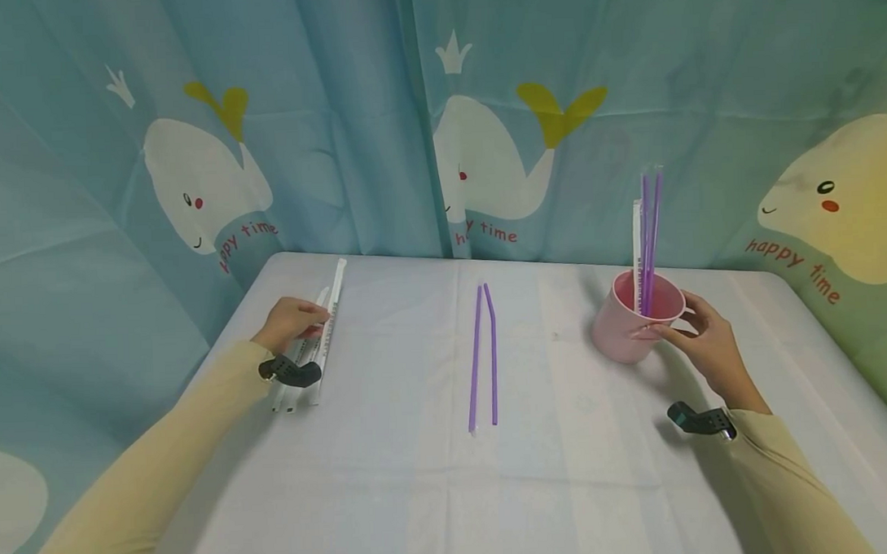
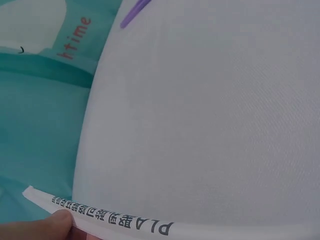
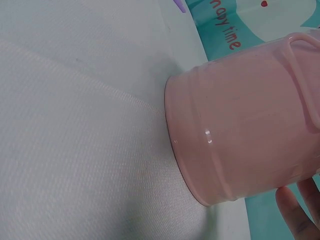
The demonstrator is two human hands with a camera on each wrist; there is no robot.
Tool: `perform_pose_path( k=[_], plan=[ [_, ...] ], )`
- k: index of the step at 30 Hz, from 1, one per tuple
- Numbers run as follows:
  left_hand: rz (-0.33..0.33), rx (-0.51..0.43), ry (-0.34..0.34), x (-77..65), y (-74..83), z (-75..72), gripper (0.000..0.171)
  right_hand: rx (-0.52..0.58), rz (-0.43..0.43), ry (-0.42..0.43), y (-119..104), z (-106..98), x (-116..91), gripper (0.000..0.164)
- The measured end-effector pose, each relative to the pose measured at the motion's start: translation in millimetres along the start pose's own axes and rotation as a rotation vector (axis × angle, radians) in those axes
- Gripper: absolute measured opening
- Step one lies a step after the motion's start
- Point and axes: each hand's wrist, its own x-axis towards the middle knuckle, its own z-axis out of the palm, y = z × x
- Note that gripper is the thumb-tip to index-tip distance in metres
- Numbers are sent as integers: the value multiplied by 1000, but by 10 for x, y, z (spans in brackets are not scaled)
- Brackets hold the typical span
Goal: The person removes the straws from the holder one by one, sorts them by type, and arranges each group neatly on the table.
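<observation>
At the table's left, my left hand [image 1: 289, 323] pinches a white paper-wrapped straw [image 1: 334, 305] between thumb and fingers. Dark print runs along this wrapper [image 2: 115, 220] in the left wrist view. More white wrapped straws [image 1: 292, 396] lie beneath that hand, partly hidden. On the right, my right hand [image 1: 710, 353] holds a pink mug [image 1: 617, 332] at its handle side, thumb against the wall. Two purple straws [image 1: 654, 229] and a white wrapped straw [image 1: 637, 258] stand in the mug. The right wrist view shows the mug's side [image 3: 245, 120] and some fingertips [image 3: 292, 210].
Two purple straws [image 1: 475, 357] lie side by side mid-table, one bent near its far end. A white cloth [image 1: 422, 490] covers the table. Behind its far edge hangs a blue-green curtain [image 1: 366, 165] with printed whales.
</observation>
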Motion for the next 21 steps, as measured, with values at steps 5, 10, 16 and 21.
perform_pose_path(
  k=[5,10,16,21],
  plan=[
    [-27,-3,14,22,-32,28,39,6,-21,9,1,-3,-9,75],
    [-21,14,13,39,-46,53,37,15,-42,22,9,-4,-20,73],
    [34,38,18,62,-76,77,33,9,-13,38,59,29,8,74],
    [45,66,43,16,-47,96,31,0,-6,31,55,23,9,74]
  ],
)
